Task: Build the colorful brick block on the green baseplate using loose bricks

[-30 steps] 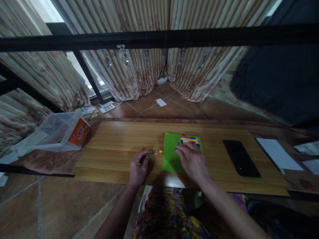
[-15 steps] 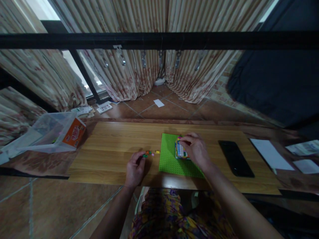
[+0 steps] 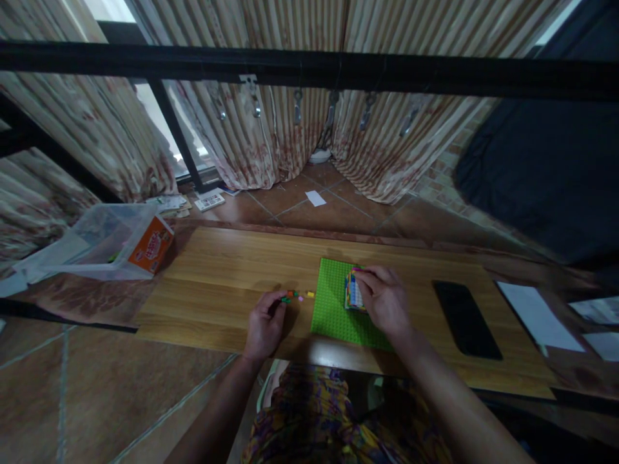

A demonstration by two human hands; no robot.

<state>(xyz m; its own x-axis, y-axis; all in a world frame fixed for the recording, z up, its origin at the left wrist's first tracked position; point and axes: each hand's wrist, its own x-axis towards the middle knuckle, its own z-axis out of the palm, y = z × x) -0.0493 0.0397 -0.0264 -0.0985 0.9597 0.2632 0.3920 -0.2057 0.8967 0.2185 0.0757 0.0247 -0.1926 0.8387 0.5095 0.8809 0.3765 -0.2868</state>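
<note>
A green studded baseplate (image 3: pixel 329 316) lies on the wooden table, and on it stands a small multicoloured brick build (image 3: pixel 354 293) with a pale middle. My right hand (image 3: pixel 385 299) is over the build's right side, its fingers pinched at the upper edge; what they hold, if anything, is hidden. Left of the baseplate, my left hand (image 3: pixel 265 322) rests on the table with thumb and forefinger closed at a small green brick (image 3: pixel 285 299). Close by lie an orange brick (image 3: pixel 291 293), a pink piece (image 3: pixel 300 298) and a yellow brick (image 3: pixel 310 294).
A black phone (image 3: pixel 467 319) lies on the table (image 3: pixel 217 277) to the right. Beyond it is a white sheet (image 3: pixel 539 316). At the left stands a clear plastic bin (image 3: pixel 106 238) with an orange label. A dark metal bar (image 3: pixel 290 61) crosses in front of the curtains.
The whole view has tilted and shifted slightly. My right hand has moved a little at the top of the build; my left hand stays by the small bricks.
</note>
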